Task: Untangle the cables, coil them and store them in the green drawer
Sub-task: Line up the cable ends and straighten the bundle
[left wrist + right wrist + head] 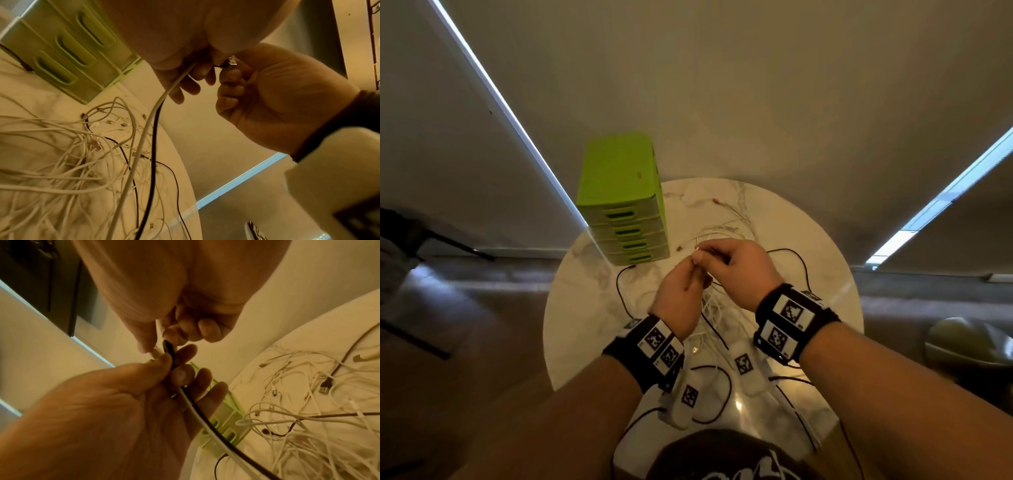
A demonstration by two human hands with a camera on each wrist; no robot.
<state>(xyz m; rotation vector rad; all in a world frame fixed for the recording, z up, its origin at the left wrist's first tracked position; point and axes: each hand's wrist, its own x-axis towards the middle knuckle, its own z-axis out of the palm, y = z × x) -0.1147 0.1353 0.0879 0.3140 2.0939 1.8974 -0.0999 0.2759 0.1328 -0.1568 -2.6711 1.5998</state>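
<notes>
We've got both hands raised together over the middle of the round marble table [808, 240], and the action is right at the fingertips. Our left hand [681, 294] pinches two strands side by side, a white cable [144, 138] and a black cable [153, 162], thumb pressed against curled fingers; our right hand [739, 270] is curled round the plug ends of that same pair, just beyond the left hand's pinch. In the right wrist view the two plugs sit between the right hand's fingertips, touching the left thumb. From the left hand's pinch both strands drop almost straight down, their long axis running from the hands toward the near side of the table, into the tangle of cables [68, 170] spread under and beyond our hands. That's the relation that counts: the free ends are up in the grip, the knotted length lies below and nearer to us, so the pair should come out by drawing upward and away from the pile, we'd judge. The green drawer unit [623, 202] stands at the far left of the table, just beside the tangle, its drawers looking closed, and the left hand is the nearer one to it. Nothing coiled yet that we can see; plenty of white strands still cross each other on the marble.
</notes>
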